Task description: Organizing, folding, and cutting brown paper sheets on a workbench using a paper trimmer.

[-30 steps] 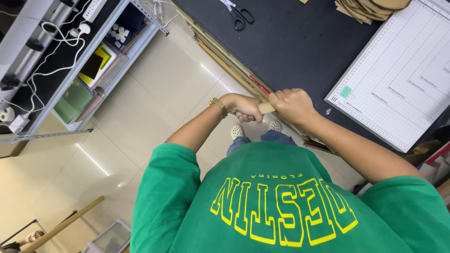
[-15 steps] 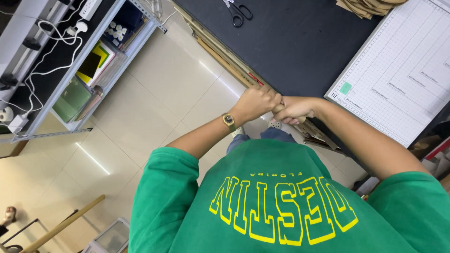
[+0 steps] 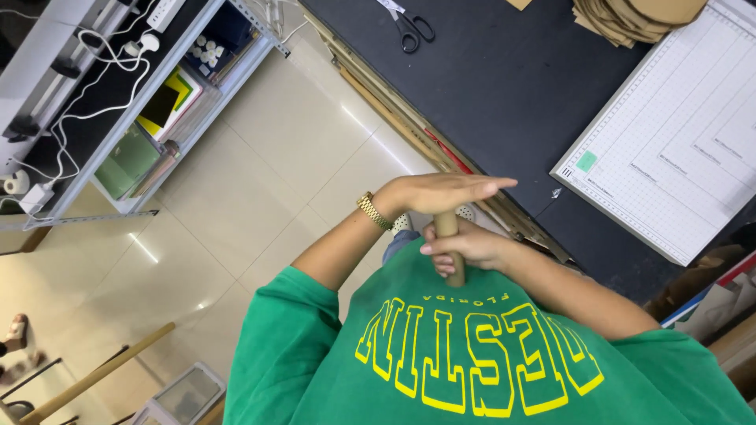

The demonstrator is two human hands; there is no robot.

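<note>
The right hand [image 3: 465, 250] is wrapping its fingers around a slim brown cardboard tube [image 3: 449, 245], gripping it at mid-length and holding it upright in front of the green shirt [image 3: 472, 362]. The tube's lower end is pressing against the shirt's yellow lettering, and its upper end is disappearing under the other palm. The left hand [image 3: 441, 193] is lying flat across the top of the tube, fingers stretched out straight and close together, palm down, capping the tube rather than clutching it. A gold wristwatch [image 3: 374, 211] is sitting on that left wrist.

Both hands are hovering just at the edge of the black worktable [image 3: 504, 86], over the cream tiled floor [image 3: 260, 157]. On the table, a white gridded cutting mat [image 3: 677, 149] is lying off to the right, well apart from the hands. A pair of black-handled scissors [image 3: 409, 27] is resting near the table's far end, and a stack of brown cardboard pieces [image 3: 630, 17] is sitting at the mat's top corner. Long wooden strips [image 3: 409, 118] are leaning along the table's side. Across the floor, a metal shelf [image 3: 150, 118] is holding white cables, a power strip and coloured folders.
</note>
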